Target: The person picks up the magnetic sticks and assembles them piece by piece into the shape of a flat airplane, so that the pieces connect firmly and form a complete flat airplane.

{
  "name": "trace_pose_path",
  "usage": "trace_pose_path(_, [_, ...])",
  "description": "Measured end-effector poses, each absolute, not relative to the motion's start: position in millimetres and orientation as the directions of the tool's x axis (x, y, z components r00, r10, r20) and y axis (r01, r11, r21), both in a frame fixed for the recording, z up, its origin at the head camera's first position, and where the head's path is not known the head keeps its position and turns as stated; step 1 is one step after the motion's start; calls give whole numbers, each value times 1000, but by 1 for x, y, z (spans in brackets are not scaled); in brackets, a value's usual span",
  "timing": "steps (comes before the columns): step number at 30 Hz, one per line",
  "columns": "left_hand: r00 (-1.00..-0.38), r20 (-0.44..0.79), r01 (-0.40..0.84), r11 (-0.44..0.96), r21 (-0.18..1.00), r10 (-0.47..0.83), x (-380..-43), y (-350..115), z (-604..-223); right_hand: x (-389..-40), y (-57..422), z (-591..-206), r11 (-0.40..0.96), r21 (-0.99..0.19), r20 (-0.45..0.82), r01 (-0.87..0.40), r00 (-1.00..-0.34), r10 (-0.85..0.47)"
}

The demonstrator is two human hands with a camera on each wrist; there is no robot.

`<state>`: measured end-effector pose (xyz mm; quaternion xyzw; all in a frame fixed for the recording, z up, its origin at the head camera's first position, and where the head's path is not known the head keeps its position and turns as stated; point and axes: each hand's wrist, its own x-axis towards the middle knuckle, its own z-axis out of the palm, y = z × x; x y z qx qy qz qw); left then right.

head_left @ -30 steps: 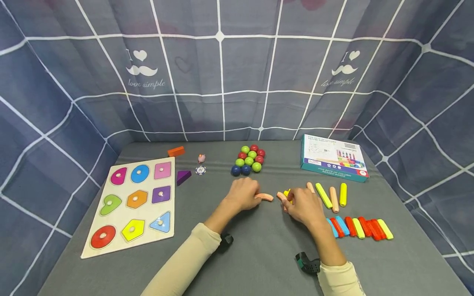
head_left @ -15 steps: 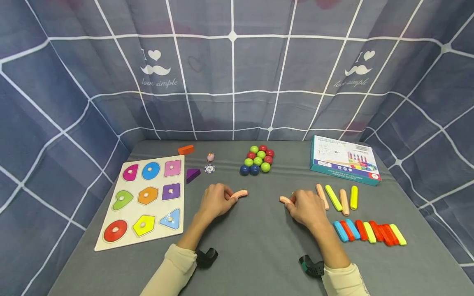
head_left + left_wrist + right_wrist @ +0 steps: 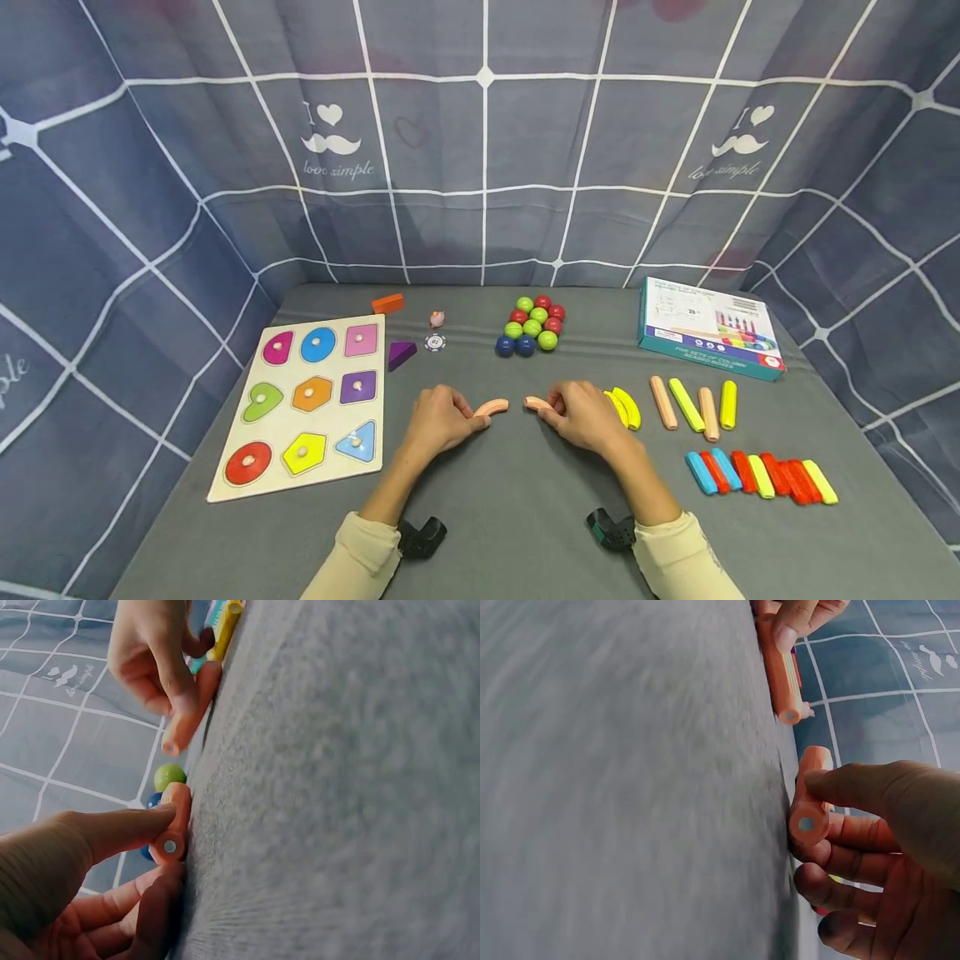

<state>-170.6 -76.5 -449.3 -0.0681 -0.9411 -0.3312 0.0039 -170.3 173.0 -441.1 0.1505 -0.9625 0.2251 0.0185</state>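
Over the middle of the grey table, my left hand pinches a peach curved block between thumb and fingers. Opposite it, my right hand pinches a second peach curved block by its outer part. The inner ends of the two blocks face each other across a small gap. In the left wrist view, the thumb presses on the left block, whose end has a pale round inset. A similar inset shows on the right block in the right wrist view. Two yellow curved blocks lie right beside my right hand.
Straight peach and yellow sticks lie at right, above a row of red, blue and yellow-green sticks. Behind are coloured balls and a box. A shape puzzle board, purple wedge and poker chip lie left.
My left hand has drawn its block leftward, away from the right. My right hand has then moved left with its own block, uncovering the yellow curved blocks. The head view has shifted slightly.
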Motion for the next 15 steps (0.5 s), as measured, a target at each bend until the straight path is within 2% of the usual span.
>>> trace_pose_path(15, [-985,67,165,755,635,159,-166,-77,-453,-180,158,-453,804,-489,133,-340,-939,-316])
